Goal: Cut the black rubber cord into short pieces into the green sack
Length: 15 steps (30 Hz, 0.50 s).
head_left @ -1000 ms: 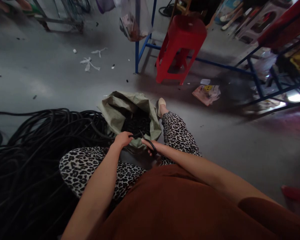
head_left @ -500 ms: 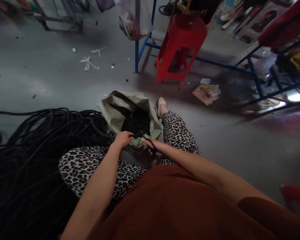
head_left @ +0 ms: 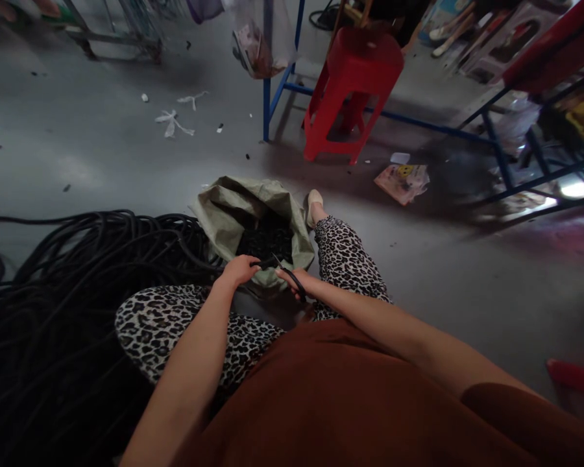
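Little has just changed: our left hand (head_left: pixel 240 269) and right hand (head_left: pixel 292 280) keep almost the same places, so the black cord (head_left: pixel 267 263) and the scissors (head_left: pixel 299 285) remain close together over the near rim of the green sack (head_left: pixel 304 246). Our left fingers are pinched on the cord, which seems to run in from the black coils (head_left: pixel 141 250) at left; our right fingers are wrapped around the scissor handles, blades pointing up and left. We cannot tell whether the blades touch the cord or how wide they stand. Dark pieces (head_left: pixel 257 243) lie inside the sack, below and beyond our hands. As for edges, the sack's far side stands up beyond them, the coils crowd its left, and our patterned trouser legs (head_left: pixel 350 259) flank it, one shoe (head_left: pixel 314 201) just to its right. We judge the freer room to be over the open mouth; beyond it, bare floor (head_left: pixel 126 168) reaches toward the blue frame (head_left: pixel 267 110) and red stool (head_left: pixel 365 58).
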Available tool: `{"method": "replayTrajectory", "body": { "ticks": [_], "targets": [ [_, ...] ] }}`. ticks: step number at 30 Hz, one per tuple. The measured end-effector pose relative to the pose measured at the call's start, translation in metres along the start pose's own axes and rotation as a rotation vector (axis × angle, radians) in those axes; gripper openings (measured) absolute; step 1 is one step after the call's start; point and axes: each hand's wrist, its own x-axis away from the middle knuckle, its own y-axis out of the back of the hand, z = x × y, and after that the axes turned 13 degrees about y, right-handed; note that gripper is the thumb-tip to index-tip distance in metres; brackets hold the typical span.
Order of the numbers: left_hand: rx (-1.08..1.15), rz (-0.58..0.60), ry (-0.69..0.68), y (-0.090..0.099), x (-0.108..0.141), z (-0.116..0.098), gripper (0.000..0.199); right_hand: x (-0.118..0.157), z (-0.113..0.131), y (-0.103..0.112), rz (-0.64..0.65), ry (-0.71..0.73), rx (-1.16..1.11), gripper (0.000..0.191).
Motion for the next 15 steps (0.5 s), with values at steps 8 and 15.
{"method": "replayTrajectory", "body": {
  "ticks": [8, 15],
  "targets": [
    [0.007, 0.038, 0.021, -0.0028, -0.0019, 0.0, 0.033, 0.0016, -0.0016, -0.0011, 0.007, -0.004, 0.052, 0.047],
    [-0.009, 0.046, 0.052, -0.0087, -0.0056, 0.0015, 0.035, -0.0008, -0.004, -0.0008, 0.041, -0.022, 0.111, 0.045]
  ]
}}
